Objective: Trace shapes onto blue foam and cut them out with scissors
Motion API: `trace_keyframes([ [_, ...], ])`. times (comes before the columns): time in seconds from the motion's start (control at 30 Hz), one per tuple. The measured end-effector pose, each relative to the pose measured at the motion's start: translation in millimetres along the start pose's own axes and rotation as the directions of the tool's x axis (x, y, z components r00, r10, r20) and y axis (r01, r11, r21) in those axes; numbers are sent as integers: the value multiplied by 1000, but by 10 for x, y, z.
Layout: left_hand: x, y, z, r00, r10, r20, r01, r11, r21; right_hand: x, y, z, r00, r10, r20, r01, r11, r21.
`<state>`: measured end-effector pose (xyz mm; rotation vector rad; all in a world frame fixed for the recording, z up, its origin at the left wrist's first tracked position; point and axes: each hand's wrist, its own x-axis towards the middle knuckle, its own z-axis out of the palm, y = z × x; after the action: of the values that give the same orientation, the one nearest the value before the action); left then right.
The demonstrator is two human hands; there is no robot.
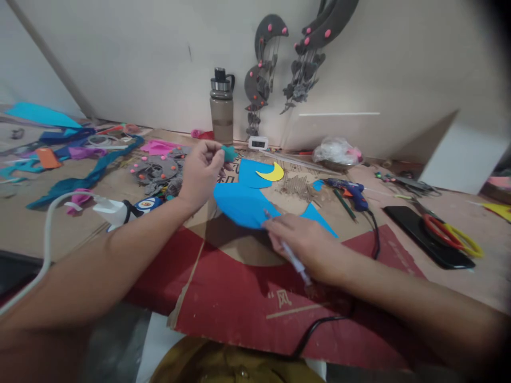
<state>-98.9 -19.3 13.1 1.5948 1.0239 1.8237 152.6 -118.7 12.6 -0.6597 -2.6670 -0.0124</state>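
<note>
Pinched between the thumb and fingers of my left hand [203, 170] is a small teal felt piece [229, 153], seemingly star-shaped, raised above the table. My right hand [301, 242] is closed around a slim whitish pen [293, 258]. Its fingers are at the right edge of a bright blue felt sheet [241, 205]; whether they also grip the sheet I cannot tell. Just behind lies a second blue piece [249, 173], with a yellow crescent moon [274, 172] on top of it. A pointed blue offcut [319, 219] is to the right.
A blue glue gun [349, 190] with a black cord and a dark pencil [345, 205] lie to the right. Scissors [451, 234] rest on a black phone [415, 229]. A bottle [222, 109] stands by the wall; grey felt ornaments [157, 173] and scraps fill the left.
</note>
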Motion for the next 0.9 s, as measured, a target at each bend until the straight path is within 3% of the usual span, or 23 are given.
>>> trace_keyframes([
  [0.1, 112, 16, -61, 983, 125, -136, -129, 991, -20, 14, 161, -358, 971, 125, -204, -113, 991, 67],
  [0.23, 176, -3, -88, 965, 189, -180, -203, 977, -64, -1, 241, -782, 860, 326, -392, -360, 933, -14],
  [0.3, 178, -21, -89, 967, 183, -176, -196, 979, -63, -17, 224, -868, 808, 334, -485, -420, 904, -78],
  [0.37, 168, -27, -92, 969, 173, -178, -183, 982, -44, -34, 162, -840, 818, 251, -517, -396, 898, -190],
  [0.43, 143, -7, -96, 975, 153, -164, -156, 988, -7, -51, 37, -706, 889, 113, -444, -269, 914, -305],
  [0.47, 125, 13, -97, 979, 136, -150, -135, 991, 15, -60, -50, -608, 936, 53, -347, -175, 928, -328],
  [0.53, 79, 63, -92, 990, 81, -114, -75, 995, 59, -79, -258, -380, 984, -27, -175, -45, 915, -400],
  [0.63, 9, 118, -79, 999, -15, -40, 17, 997, 75, -91, -543, -62, 996, -41, 81, 68, 926, -371],
  [0.73, -42, 106, -62, 994, -64, 89, 52, 989, 136, -75, -640, 120, 979, -72, 191, 126, 950, -286],
  [0.8, -84, 67, -34, 956, -101, 274, 20, 959, 283, -62, -592, 168, 976, -24, 217, 85, 958, -275],
  [0.9, -190, -20, 34, 834, -136, 535, -149, 878, 455, -51, -461, 204, 975, 33, 222, 28, 964, -265],
])
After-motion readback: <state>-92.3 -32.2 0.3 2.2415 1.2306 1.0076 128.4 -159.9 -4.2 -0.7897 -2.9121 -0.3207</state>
